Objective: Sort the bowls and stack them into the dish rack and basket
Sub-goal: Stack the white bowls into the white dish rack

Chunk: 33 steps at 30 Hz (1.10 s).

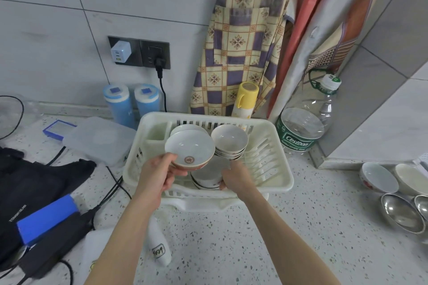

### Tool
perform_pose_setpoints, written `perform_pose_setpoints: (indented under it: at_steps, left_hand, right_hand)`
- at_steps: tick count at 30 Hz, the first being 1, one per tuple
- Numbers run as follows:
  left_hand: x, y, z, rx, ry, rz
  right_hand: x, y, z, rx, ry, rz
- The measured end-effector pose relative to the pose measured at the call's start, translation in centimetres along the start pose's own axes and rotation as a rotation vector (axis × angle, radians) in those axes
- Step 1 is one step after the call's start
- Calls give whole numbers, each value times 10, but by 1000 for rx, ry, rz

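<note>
The left hand grips a white bowl with a red emblem and orange outside, above the white dish rack. The right hand curls around a bowl stack inside.

White bowl tilted above the dish rack — stacked bowls inside.

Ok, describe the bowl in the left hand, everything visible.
The bowl is small, round and ceramic-looking, white inside with a reddish emblem at the bottom and an orange-red outer band. It looks empty. It tilts toward the camera above the white rack. The left hand grips its near rim, thumb inside.
</note>
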State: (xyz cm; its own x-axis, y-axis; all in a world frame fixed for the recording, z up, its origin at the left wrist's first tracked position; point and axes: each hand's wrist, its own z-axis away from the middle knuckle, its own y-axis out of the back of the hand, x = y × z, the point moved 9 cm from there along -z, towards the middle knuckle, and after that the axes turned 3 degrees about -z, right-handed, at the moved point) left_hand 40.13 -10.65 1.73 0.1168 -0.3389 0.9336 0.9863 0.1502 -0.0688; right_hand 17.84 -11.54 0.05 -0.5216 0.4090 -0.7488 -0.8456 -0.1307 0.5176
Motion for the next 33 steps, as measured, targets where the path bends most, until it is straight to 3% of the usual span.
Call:
perform_pose_setpoints:
  at_steps: [10, 12, 15, 19, 25, 33]
  left_hand:
    - [-6, -14, -13, -57, 52, -119]
    - [-5, -16, -15, -74, 63, -172]
    - [-5, -20, -20, -83, 97, -255]
    - [-8, -34, -23, -140, 150, -363]
    - [-14, -50, -24, -240, 141, -517]
    - [-14, -40, -31, -75, -3, -701]
  right_hand:
    - [2, -5, -4, -51, -74, 309]
    - [-2, 4, -3, 29, -50, 386]
    - [-7, 30, 1, 207, 70, 153]
    - [-8, 24, 3, 29, 144, -147]
    - [3, 23, -4, 44, 124, -96]
    - [7, 25, -5, 73, 157, -98]
